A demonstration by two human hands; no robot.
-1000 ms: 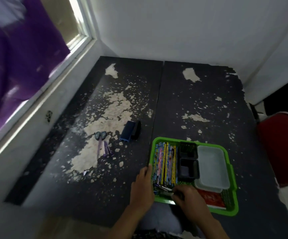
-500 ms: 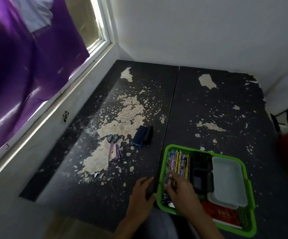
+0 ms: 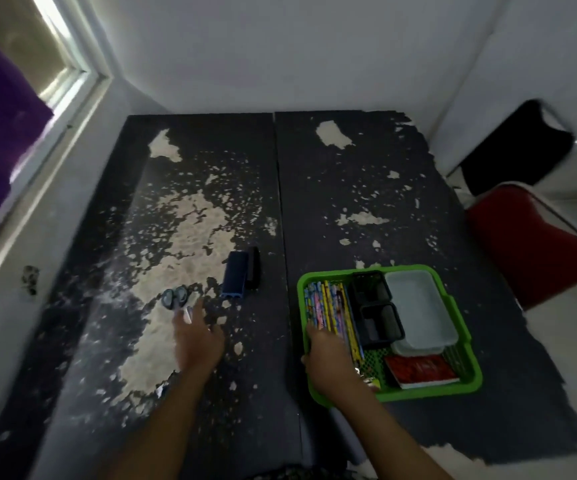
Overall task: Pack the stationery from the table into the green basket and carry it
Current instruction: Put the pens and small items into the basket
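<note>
Just beyond left hand (image 3: 199,341) (blurred): scissors (image 3: 175,299); right hand (image 3: 328,362) on green basket (image 3: 467,341).

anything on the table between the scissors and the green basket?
Yes, in the head view: the blue stapler-like block with a black piece beside it lies between the scissors and the green basket, nearer the scissors. Otherwise only bare, peeling tabletop.

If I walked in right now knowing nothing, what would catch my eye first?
Probably the bright green basket at the near right of the peeling black table, packed with colourful pencils, black trays and a red booklet. The right hand rests at its near left corner, while the left hand reaches toward the scissors lying loose on the table.
</note>
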